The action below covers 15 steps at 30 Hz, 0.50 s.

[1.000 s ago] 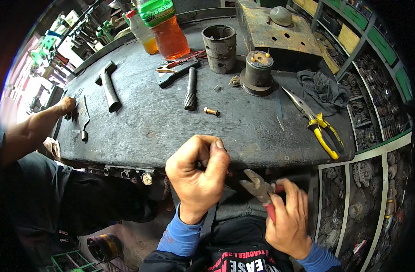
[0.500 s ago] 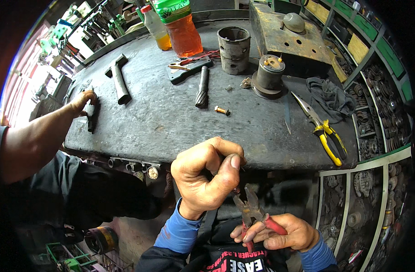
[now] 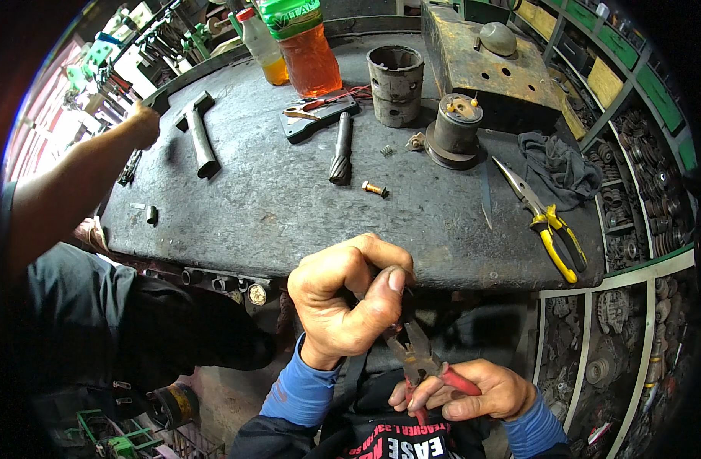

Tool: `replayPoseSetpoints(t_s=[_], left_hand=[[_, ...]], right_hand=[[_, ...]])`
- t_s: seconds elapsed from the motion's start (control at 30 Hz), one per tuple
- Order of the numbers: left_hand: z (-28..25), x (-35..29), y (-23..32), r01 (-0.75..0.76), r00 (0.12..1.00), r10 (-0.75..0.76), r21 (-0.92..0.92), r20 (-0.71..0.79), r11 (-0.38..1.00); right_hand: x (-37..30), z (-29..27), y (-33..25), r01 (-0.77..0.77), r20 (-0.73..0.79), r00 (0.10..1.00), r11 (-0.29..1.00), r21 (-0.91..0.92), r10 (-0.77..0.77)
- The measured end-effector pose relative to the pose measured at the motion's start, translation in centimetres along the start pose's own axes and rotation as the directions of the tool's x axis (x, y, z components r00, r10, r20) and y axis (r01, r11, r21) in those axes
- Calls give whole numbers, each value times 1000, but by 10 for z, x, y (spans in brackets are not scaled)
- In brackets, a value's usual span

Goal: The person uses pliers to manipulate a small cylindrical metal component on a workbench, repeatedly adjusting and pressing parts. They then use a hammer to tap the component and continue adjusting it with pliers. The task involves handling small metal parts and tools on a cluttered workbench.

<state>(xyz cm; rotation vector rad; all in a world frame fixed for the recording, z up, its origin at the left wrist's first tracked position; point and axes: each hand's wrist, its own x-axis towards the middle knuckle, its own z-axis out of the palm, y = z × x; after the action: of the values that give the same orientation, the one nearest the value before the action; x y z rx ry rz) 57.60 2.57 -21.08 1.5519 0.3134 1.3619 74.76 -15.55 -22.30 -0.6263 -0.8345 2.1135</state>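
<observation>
My right hand (image 3: 488, 390) is closed round the red handles of a pair of pliers (image 3: 421, 353), whose worn metal jaws point up toward my other hand. In front of the bench edge, my left hand (image 3: 350, 298) is curled into a fist with the thumb pressed on the forefinger. What it pinches is mostly hidden; a small dark piece shows below the thumb, by the plier jaws. On the dark workbench (image 3: 274, 222) beyond lie a copper-coloured bolt (image 3: 374, 188), a small spring (image 3: 386, 151) and a fluted reamer-like tool (image 3: 340, 153).
A co-worker's arm (image 3: 83, 168) reaches over the bench's left end, near a hammer (image 3: 199, 138). Yellow-handled long-nose pliers (image 3: 549, 229) and a grey rag (image 3: 557, 164) lie right. Farther back stand a metal cylinder (image 3: 396, 88), a round motor part (image 3: 456, 126) and a bottle of red liquid (image 3: 312, 61).
The co-worker's hand has moved away across the bench, toward the far left edge, with a dark object. The jaws of my pliers have drawn slightly closer together; my hands have barely shifted.
</observation>
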Motion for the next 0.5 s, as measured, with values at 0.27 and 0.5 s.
replayPoseSetpoints(t_s=[0.27, 0.5], left_hand=[[-1, 1, -3, -35, 998, 36, -18, 58, 999], [4, 1, -2, 24, 998, -25, 12, 56, 1000]], right_hand=[[0, -1, 2, -5, 33, 999, 998, 60, 3], [3, 1, 18, 39, -42, 998, 998, 41, -37]])
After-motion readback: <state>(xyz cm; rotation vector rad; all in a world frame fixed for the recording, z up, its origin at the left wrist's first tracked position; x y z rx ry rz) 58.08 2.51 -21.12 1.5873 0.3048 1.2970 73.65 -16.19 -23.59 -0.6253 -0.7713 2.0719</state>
